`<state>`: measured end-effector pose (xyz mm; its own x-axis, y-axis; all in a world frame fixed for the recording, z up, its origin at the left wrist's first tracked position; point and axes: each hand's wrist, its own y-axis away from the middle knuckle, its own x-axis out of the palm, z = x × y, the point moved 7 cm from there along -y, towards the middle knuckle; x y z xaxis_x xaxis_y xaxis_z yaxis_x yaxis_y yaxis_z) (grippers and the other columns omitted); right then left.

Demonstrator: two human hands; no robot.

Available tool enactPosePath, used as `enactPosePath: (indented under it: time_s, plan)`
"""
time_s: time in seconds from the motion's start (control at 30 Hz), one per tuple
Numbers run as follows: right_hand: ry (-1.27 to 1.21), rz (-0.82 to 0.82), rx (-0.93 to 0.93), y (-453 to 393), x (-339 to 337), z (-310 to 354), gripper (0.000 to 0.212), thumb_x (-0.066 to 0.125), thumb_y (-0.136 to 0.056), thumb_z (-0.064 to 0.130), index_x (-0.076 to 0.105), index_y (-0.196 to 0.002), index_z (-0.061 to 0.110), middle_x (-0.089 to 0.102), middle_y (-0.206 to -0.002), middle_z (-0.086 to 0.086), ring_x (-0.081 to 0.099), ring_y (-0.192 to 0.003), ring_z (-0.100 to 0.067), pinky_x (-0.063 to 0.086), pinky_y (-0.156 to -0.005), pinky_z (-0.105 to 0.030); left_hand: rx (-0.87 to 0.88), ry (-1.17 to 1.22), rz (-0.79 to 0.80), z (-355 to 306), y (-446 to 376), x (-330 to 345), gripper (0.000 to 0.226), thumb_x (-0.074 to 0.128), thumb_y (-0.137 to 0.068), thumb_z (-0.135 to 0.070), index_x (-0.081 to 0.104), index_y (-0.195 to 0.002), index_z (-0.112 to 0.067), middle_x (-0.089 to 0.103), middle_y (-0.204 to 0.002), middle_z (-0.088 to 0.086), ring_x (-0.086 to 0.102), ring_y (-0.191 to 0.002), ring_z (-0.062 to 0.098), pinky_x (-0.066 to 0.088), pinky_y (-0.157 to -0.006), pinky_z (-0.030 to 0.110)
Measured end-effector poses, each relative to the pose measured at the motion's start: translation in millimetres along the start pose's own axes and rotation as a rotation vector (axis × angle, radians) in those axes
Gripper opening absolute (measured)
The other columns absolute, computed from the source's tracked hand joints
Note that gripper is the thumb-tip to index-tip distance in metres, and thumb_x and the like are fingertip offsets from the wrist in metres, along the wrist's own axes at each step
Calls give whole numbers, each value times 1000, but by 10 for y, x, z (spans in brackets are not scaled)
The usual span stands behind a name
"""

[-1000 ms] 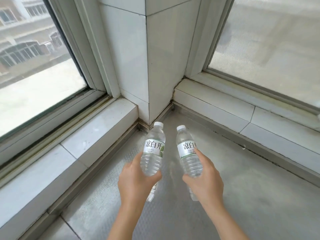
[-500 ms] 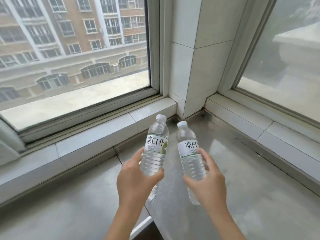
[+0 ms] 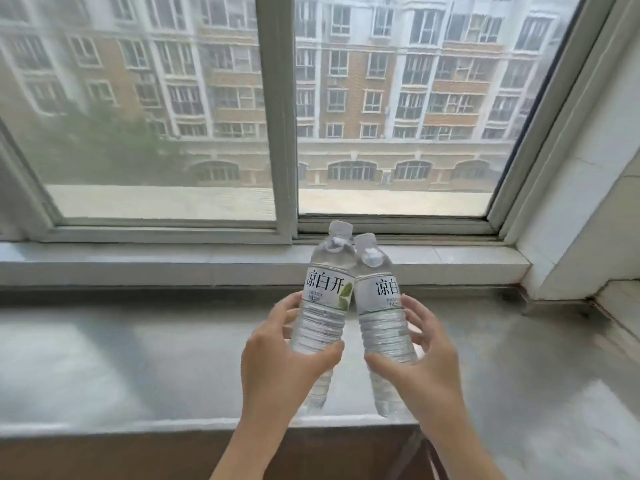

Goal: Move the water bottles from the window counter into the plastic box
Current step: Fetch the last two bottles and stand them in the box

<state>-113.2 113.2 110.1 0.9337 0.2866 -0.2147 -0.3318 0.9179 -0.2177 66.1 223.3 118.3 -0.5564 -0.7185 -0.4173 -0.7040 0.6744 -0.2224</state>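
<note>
I hold two clear water bottles with white caps and white labels, lifted above the grey window counter (image 3: pixel 121 368). My left hand (image 3: pixel 280 368) grips the left bottle (image 3: pixel 323 306) around its lower body. My right hand (image 3: pixel 419 372) grips the right bottle (image 3: pixel 381 313) the same way. The bottles lean toward each other and their necks touch near the caps. No plastic box is in view.
A white tiled sill (image 3: pixel 173 261) runs along the window (image 3: pixel 156 116) behind the counter. A tiled wall corner (image 3: pixel 581 202) stands at the right. The counter's front edge (image 3: pixel 138 426) crosses the bottom of the view, with a brown surface below it.
My view has swung left from the tiled corner to the wide window. Both hands kept their bottles and brought them closer, so the necks now touch.
</note>
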Motion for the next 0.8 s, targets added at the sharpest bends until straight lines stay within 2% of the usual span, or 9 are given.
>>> enactPosePath:
  time_s: [0.1, 0.2, 0.27, 0.4, 0.5, 0.6, 0.67, 0.73, 0.8]
  plan:
    - [-29, 130, -34, 134, 754, 229, 85, 85, -52, 0, 54, -119, 44, 62, -109, 18, 58, -96, 0, 51, -79, -21, -40, -20, -122, 271, 55, -745, 72, 89, -55, -40, 49, -114, -51, 62, -94, -29, 58, -82, -9, 43, -67, 9]
    - [-68, 269, -53, 365, 1546, 447, 85, 86, -52, 2, 54, -120, 42, 62, -111, 16, 58, -100, -6, 53, -80, -31, -87, -50, -241, 586, 177, -1543, 73, 88, -55, -42, 46, -113, -53, 58, -95, -32, 55, -86, -10, 42, -68, 9]
    - [-91, 356, -76, 576, 2062, 593, 85, 86, -52, 2, 54, -120, 42, 63, -112, 15, 58, -101, -8, 53, -79, -27, -124, -77, -312, 798, 307, -2070, 72, 88, -56, -42, 47, -114, -52, 59, -97, -32, 55, -87, -12, 42, -68, 9]
    - [-153, 544, -124, 1065, 3068, 951, 86, 86, -51, -1, 54, -120, 39, 61, -110, 17, 57, -99, -4, 47, -68, -9, -194, -118, -496, 1190, 687, -3108, 72, 89, -54, -42, 54, -117, -46, 65, -98, -26, 61, -81, -12, 49, -68, 12]
    - [-207, 695, -153, 1499, 3744, 1251, 85, 87, -51, -1, 55, -118, 40, 61, -109, 18, 58, -96, -2, 51, -69, -15, -243, -104, -659, 1427, 1092, -3811, 75, 88, -49, -40, 57, -117, -42, 66, -96, -22, 62, -82, -11, 53, -68, 17]
    - [-255, 853, -175, 1945, 4384, 1528, 86, 87, -50, -3, 55, -118, 40, 62, -109, 15, 61, -97, -7, 53, -71, -24, -305, -103, -824, 1614, 1545, -4428, 72, 91, -51, -31, 57, -113, -43, 67, -94, -22, 62, -83, -11, 51, -66, 10]
    - [-283, 970, -207, 2265, 4777, 1709, 86, 88, -50, -3, 54, -116, 43, 62, -108, 15, 61, -95, -4, 51, -69, -21, -358, -113, -930, 1717, 1854, -4773, 70, 91, -51, -30, 58, -112, -43, 68, -94, -22, 63, -81, -10, 49, -66, 8]
    - [-302, 1083, -231, 2581, 5141, 1868, 87, 88, -51, -1, 53, -114, 48, 62, -107, 16, 61, -91, 0, 51, -68, -21, -418, -105, -1045, 1825, 2157, -5073, 72, 90, -49, -33, 58, -112, -45, 70, -93, -21, 65, -80, -7, 51, -68, 13]
    - [-318, 1198, -244, 2895, 5496, 1994, 87, 88, -52, 0, 52, -112, 51, 64, -109, 14, 64, -91, -2, 56, -70, -30, -462, -100, -1164, 1923, 2432, -5334, 73, 89, -46, -37, 57, -111, -46, 71, -94, -21, 65, -79, -6, 52, -70, 18]
